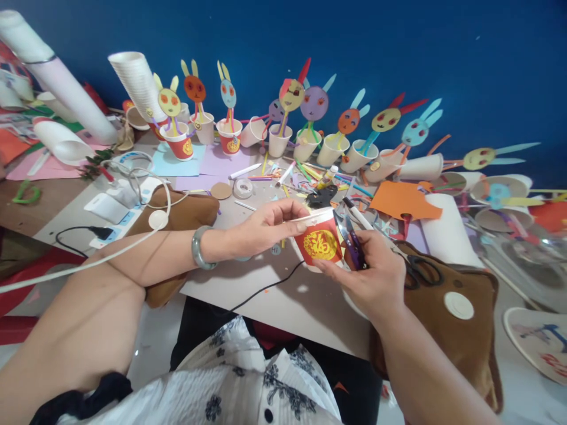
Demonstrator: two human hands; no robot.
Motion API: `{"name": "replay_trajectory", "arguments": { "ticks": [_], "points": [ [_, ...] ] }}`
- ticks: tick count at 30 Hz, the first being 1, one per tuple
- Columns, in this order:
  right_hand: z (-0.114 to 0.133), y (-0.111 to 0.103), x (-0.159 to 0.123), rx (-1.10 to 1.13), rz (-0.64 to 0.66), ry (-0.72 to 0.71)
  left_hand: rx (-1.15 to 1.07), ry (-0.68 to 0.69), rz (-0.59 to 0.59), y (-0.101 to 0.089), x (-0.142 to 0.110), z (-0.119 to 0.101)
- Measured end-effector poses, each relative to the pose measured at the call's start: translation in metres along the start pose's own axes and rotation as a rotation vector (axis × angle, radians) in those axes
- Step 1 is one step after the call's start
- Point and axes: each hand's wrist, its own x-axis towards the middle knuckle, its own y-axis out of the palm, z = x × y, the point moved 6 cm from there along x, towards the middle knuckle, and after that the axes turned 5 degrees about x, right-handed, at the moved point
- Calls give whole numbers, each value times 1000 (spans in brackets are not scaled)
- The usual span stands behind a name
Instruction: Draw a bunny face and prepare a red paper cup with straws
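A red paper cup with a gold emblem is held in front of me over the near part of the table. My left hand, with a jade bangle on the wrist, pinches its rim from the left side. My right hand grips a pair of purple-handled scissors, blades pointing up beside the cup's right side. The right thumb also rests along the lower part of the cup. Parts of the scissors are covered by the right fingers.
Rabbit-faced paper figures in cups line the blue wall. Paper scraps and pens surround a tape roll. Black scissors lie on a brown cushion at right. A power strip and white cable are at left.
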Motion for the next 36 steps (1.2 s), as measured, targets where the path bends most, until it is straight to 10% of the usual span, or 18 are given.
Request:
{"name": "replay_trajectory", "arguments": {
  "ticks": [19, 36],
  "points": [
    [-19, -2, -3, 129, -129, 174, -18, -108, 65, 9, -1, 11],
    [19, 0, -12, -246, -112, -388, -3, -45, -239, -16, 2, 17]
  ]
}}
